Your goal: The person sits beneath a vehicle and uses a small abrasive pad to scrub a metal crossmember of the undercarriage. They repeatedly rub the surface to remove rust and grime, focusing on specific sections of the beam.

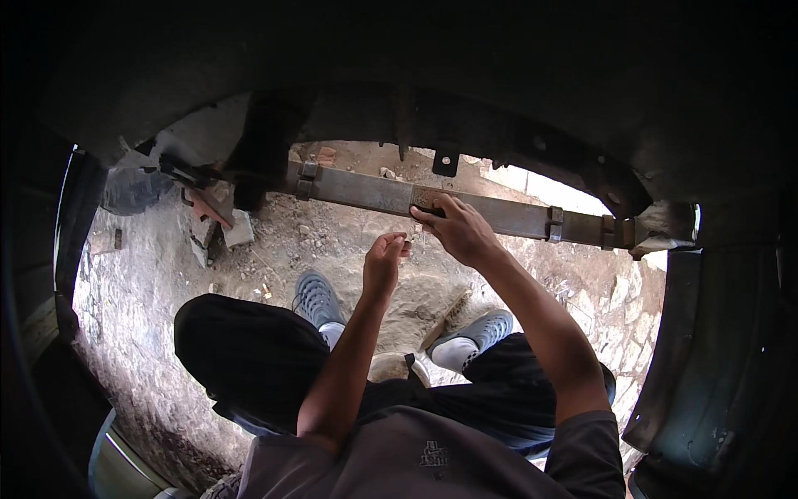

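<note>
A long flat metal leaf spring (366, 188) with bracket-like clips runs across in front of me, slanting slightly down to the right. My right hand (459, 229) is closed on a small dark object (427, 211), whose exact kind I cannot make out. It presses this at the lower edge of the spring, beside a brownish rough patch (426, 198). Lower and to the left, my left hand (386, 259) is held in the air, apart from the spring. Its fingers are curled in a pinch; what they hold, if anything, is too small to tell.
Dark curved bodywork (499, 100) arches overhead. A small bracket with a hole (445, 163) hangs beyond the spring. Reddish metal parts (208, 208) and a pale block (239, 229) are at the left. My shoes (317, 298) rest on rough, stony ground (274, 241).
</note>
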`<control>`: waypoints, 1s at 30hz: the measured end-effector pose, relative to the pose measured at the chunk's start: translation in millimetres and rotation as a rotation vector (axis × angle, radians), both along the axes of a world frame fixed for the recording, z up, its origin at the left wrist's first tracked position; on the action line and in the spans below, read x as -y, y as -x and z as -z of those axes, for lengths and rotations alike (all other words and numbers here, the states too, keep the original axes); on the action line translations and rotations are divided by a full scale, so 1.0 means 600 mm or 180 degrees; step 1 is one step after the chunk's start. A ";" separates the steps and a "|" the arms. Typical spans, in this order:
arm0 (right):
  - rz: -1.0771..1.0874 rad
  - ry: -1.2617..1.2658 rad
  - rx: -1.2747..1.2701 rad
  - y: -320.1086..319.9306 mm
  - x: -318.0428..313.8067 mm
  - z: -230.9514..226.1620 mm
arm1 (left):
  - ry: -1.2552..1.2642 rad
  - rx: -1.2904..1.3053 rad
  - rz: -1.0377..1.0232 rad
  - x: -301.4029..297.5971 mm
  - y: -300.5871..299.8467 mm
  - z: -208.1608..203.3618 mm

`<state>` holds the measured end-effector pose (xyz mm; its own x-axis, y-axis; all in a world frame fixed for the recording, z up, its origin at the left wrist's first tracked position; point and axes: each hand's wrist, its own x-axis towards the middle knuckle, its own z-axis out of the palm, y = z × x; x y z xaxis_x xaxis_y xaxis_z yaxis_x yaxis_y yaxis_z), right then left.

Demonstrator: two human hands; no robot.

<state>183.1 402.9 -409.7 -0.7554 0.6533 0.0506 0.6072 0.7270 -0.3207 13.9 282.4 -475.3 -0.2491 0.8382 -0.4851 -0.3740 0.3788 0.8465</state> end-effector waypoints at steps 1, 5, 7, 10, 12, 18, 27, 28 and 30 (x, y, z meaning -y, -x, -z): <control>-0.0027 -0.0039 0.0027 -0.012 0.001 -0.002 | -0.0034 -0.0018 0.0048 0.002 0.001 0.004; 0.0058 0.0139 0.0295 -0.026 0.005 -0.010 | 0.0016 -0.0152 0.0123 0.005 0.006 0.007; 0.0039 0.0090 0.0166 -0.015 0.001 -0.005 | 0.0000 -0.0134 0.0132 0.006 0.007 0.012; 0.0076 0.0150 0.0218 0.020 0.004 -0.010 | 0.0088 -0.0234 0.0146 0.013 0.010 0.023; 0.0056 -0.0015 0.0163 0.023 0.004 -0.008 | 0.0172 -0.0222 0.0171 0.015 0.009 0.022; -0.0097 -0.0257 0.0089 -0.041 0.000 -0.007 | 0.0182 -0.0148 -0.0202 0.010 -0.009 -0.001; 0.0080 -0.0141 0.0162 0.027 0.006 -0.004 | 0.0074 -0.0061 -0.0231 0.003 -0.002 0.012; 0.0020 -0.0219 0.0133 0.026 0.002 -0.006 | 0.0088 -0.0061 -0.0258 0.002 -0.004 0.011; -0.0011 -0.0256 0.0160 0.009 0.002 -0.007 | 0.0117 -0.0083 -0.0165 0.000 -0.011 0.001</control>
<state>177.7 401.5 -405.5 -0.7606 0.6460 0.0646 0.6185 0.7513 -0.2304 20.7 282.1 -476.2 -0.3048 0.8056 -0.5081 -0.3720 0.3904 0.8421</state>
